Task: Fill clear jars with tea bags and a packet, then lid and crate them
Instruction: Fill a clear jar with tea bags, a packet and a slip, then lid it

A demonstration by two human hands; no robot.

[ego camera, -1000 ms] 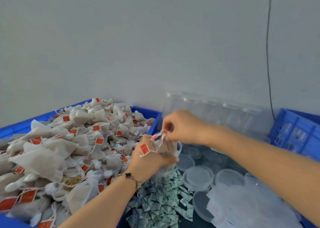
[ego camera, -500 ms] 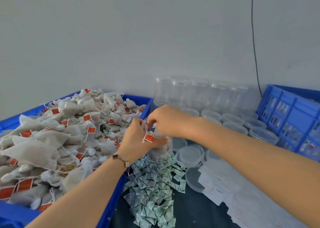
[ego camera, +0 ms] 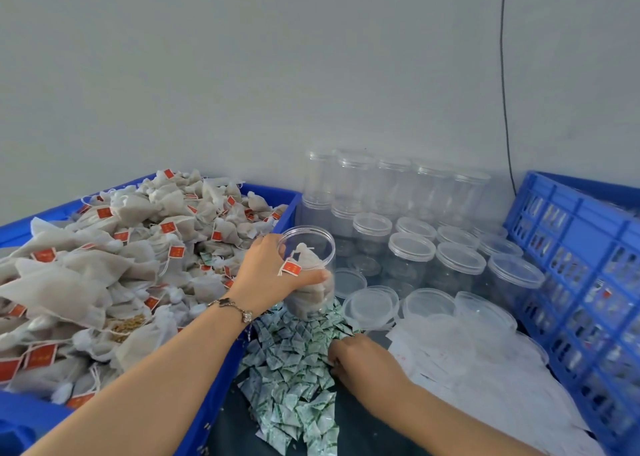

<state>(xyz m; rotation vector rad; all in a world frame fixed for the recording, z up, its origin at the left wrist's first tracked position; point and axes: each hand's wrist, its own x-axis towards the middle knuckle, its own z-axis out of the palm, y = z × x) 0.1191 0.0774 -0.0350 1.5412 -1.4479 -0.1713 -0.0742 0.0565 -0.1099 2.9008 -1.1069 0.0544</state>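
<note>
Left hand (ego camera: 268,272) grips open clear jar (ego camera: 311,275), part-filled with tea bags, tilted above green-and-white packets (ego camera: 294,379). Right hand (ego camera: 360,360) rests on the packet heap, fingers curled into it; a hold cannot be confirmed. Blue bin (ego camera: 277,220) of tea bags (ego camera: 121,265) left, lidded jars (ego camera: 457,265) behind, blue crate (ego camera: 581,265) right.

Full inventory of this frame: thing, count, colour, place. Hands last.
tea bags: large heap, beige with red tags, in the left bin
left bin: one, blue, left side
held jar: one, clear, centre, open, tea bags inside
green packets: many, green and white, spread below the jar
empty jars: many, clear, stacked along the wall
loose lids: several, clear, right of the held jar
white sheets: pile, lower right
crate: one, blue, right edge
cable: one, dark, on the wall
left hand: grips the held jar, bracelet on the wrist
right hand: on the green packets
</note>
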